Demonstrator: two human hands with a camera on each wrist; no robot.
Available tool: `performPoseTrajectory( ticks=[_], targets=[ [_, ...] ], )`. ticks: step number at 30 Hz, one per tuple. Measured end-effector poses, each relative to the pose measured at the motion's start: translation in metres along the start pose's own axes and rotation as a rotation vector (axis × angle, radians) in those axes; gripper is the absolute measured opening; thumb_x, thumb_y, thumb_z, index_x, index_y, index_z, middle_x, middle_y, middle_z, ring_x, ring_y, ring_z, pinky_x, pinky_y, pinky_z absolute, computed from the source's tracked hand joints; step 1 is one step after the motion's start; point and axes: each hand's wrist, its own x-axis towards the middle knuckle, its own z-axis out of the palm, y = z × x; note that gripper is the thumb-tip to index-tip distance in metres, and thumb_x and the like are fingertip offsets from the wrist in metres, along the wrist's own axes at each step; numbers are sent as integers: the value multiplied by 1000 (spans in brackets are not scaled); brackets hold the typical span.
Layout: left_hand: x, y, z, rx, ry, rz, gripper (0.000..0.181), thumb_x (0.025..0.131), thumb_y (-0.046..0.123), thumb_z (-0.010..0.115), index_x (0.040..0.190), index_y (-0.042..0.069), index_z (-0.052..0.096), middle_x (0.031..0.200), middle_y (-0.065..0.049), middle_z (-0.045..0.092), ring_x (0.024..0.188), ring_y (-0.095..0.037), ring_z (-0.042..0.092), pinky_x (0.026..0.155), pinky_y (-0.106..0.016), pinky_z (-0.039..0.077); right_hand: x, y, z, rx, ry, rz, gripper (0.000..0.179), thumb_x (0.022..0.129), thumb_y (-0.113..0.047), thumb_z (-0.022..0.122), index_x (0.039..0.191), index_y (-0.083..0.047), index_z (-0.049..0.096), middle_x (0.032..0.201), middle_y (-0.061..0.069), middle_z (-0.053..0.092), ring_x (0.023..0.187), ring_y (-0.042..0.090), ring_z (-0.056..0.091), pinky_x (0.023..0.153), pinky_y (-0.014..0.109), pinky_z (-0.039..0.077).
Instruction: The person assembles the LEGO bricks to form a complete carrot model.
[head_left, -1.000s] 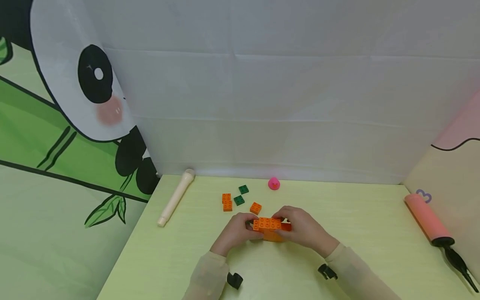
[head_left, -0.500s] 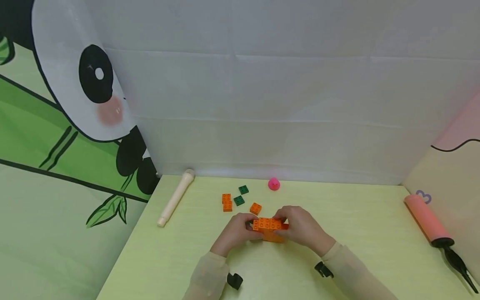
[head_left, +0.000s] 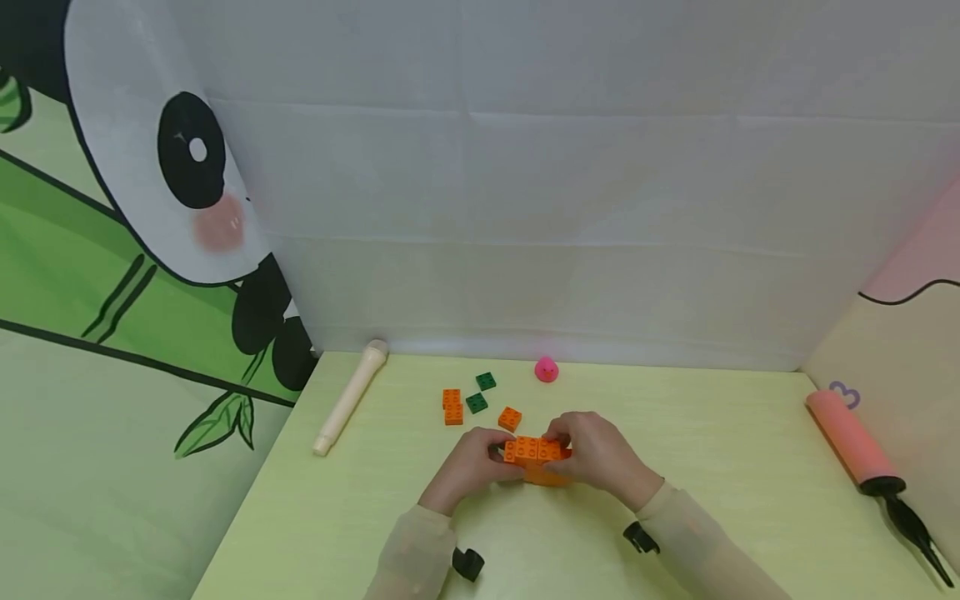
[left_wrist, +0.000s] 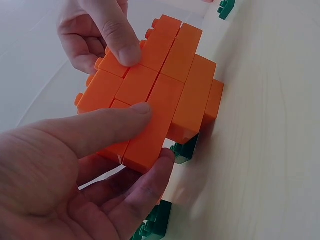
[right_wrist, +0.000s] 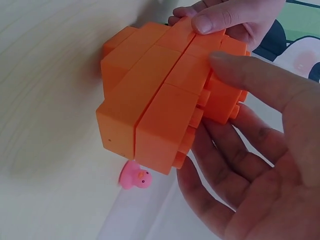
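Observation:
Both hands hold a stepped block of joined orange toy bricks [head_left: 534, 454], close over the table. My left hand [head_left: 472, 467] grips its left side; in the left wrist view the thumb lies across the flat brick faces and the fingers wrap the lower end. My right hand [head_left: 600, 454] pinches the upper right part. The right wrist view shows that thumb on a brick [right_wrist: 187, 72] and the fingers curled on the studded side. Just beyond lie loose orange bricks [head_left: 453, 408], a single orange brick [head_left: 509, 418] and green bricks [head_left: 476, 402].
A pink rubber duck [head_left: 546, 369] stands at the table's back edge. At the left lies a cream rod [head_left: 351, 397] with a rounded end. On the far right is a coral cylinder [head_left: 851, 437] with a black tapered end. A white sheet [head_left: 525, 208] rises behind the table [head_left: 712, 433].
My right hand and wrist have shifted slightly left, and less orange shows past the right fingers. The left hand stays in place on the bricks. The loose bricks have not moved.

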Motion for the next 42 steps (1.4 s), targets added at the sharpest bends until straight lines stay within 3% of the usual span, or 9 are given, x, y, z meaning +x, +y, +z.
performPoseTrajectory(
  ticks=[17,25,30,34,38,42],
  targets=[
    [4,-2,-1,5,5,-13,35,84,20,89,116,10,78,103,5,70,81,-15,63,74,-31,54,6,4,-1,1,-24,-20,26,76,-17,94,95,-14,77,83,-11,65,75,12,55,70,32,51],
    [5,-1,-2,17,7,-20,36,83,20,90,115,9,76,105,3,70,80,-16,63,74,-31,54,13,6,-9,-22,-142,-85,29,80,-20,92,101,-9,76,84,-9,62,74,13,52,67,29,47],
    [7,0,-2,25,-2,-29,33,83,22,91,111,12,76,103,5,69,80,-17,61,74,-33,53,23,9,-24,79,-272,-74,32,85,-38,88,103,-13,76,86,-9,65,81,14,57,70,31,51],
    [8,-1,-2,17,-17,-12,29,83,22,91,107,14,76,97,6,69,78,-17,61,72,-33,53,39,14,-34,144,-304,-63,30,95,-46,76,104,-17,77,93,-10,70,86,12,62,78,34,55],
    [9,-2,-2,10,-26,-17,31,83,23,91,109,13,75,97,5,68,78,-17,62,71,-33,53,61,20,-32,90,-281,-113,20,102,-33,70,108,-15,78,99,-6,73,89,12,65,84,35,56],
    [10,-2,-3,7,-29,-27,35,83,22,91,113,11,75,100,5,68,78,-17,62,71,-33,53,82,26,-22,-4,-290,-174,21,99,-15,73,119,-7,75,108,1,73,97,19,67,90,40,57]
  ],
)
